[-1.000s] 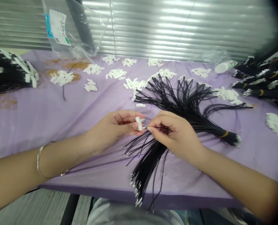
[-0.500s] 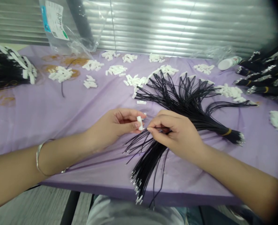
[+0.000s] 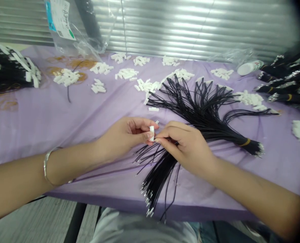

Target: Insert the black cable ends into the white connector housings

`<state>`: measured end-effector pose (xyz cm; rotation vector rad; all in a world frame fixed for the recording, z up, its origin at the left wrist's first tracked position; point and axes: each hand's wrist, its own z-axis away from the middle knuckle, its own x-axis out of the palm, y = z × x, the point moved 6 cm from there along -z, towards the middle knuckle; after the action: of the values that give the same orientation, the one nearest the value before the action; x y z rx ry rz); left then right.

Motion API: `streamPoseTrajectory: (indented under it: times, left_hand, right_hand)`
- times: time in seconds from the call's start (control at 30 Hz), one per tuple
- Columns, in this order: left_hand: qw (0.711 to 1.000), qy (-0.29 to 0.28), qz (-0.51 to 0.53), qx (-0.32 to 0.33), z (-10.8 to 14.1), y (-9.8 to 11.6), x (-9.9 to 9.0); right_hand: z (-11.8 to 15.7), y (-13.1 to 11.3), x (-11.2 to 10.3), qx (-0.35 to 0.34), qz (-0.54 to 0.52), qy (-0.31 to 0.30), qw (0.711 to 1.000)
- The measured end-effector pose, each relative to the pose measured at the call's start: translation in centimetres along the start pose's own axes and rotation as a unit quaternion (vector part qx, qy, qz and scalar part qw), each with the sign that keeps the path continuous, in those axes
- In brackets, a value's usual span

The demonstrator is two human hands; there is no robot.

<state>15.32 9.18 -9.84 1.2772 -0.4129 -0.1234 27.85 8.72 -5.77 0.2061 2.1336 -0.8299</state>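
Near the middle, my left hand (image 3: 133,133) pinches a small white connector (image 3: 152,133) upright between thumb and fingers. My right hand (image 3: 184,141) is closed at the connector's lower right side; its fingertips pinch a thin black wire, mostly hidden now by the fingers. Below my hands lies a loose bundle of black wires (image 3: 160,175) with silvery tips towards the table's front edge. Behind my right hand spreads a larger black wire bundle (image 3: 205,118), tied with a yellow band, with white connectors on its far ends.
Piles of white connectors (image 3: 127,73) lie across the purple cloth (image 3: 89,114). Wire bundles (image 3: 291,87) sit at the right, another (image 3: 8,71) at the left. A clear bag (image 3: 71,37) and a white bottle (image 3: 249,67) are at the back, before blinds.
My right fingertips have moved left, right up to the connector, and less wire shows between them. The connector has turned slightly in my left hand. The view has shifted a little.
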Motion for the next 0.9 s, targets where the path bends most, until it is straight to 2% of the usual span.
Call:
streamPoseTrajectory:
  times: [0.13, 0.23, 0.3, 0.37, 0.43, 0.53, 0.73, 0.83, 0.9]
  left_hand:
    - [0.999, 0.026, -0.003, 0.026, -0.1, 0.6, -0.4]
    - [0.998, 0.047, -0.028, 0.039, -0.3, 0.9, -1.1]
    - [0.997, 0.057, -0.047, 0.037, -0.5, 1.0, -1.4]
    - [0.996, 0.062, -0.063, 0.031, -0.6, 1.0, -1.6]
    - [0.995, 0.061, -0.069, 0.024, -0.7, 0.9, -1.6]
    - [0.996, 0.064, -0.058, 0.021, -0.6, 0.9, -1.5]
    - [1.000, 0.008, 0.007, 0.013, -0.2, 0.9, -0.7]
    - [1.000, -0.002, 0.028, 0.010, -0.1, 1.0, -0.5]
    - [0.999, 0.000, 0.034, 0.011, -0.1, 1.0, -0.5]
  right_hand:
    - [0.1, -1.7, -0.9, -0.086, 0.132, 0.037, 0.987]
    - [0.1, -2.0, 0.7, -0.104, 0.128, -0.062, 0.984]
    - [0.1, -1.5, 1.9, -0.069, 0.087, -0.139, 0.984]
    - [0.1, -1.0, 2.6, -0.033, 0.040, -0.172, 0.984]
    - [0.2, -0.9, 2.7, -0.026, -0.003, -0.183, 0.983]
    - [0.2, -0.7, 1.9, -0.003, -0.066, -0.167, 0.984]
    - [0.2, 0.8, -0.4, 0.147, -0.206, -0.079, 0.964]
    - [0.3, 1.6, -1.3, 0.195, -0.200, -0.020, 0.960]
    - [0.3, 1.9, -1.5, 0.204, -0.171, 0.002, 0.964]
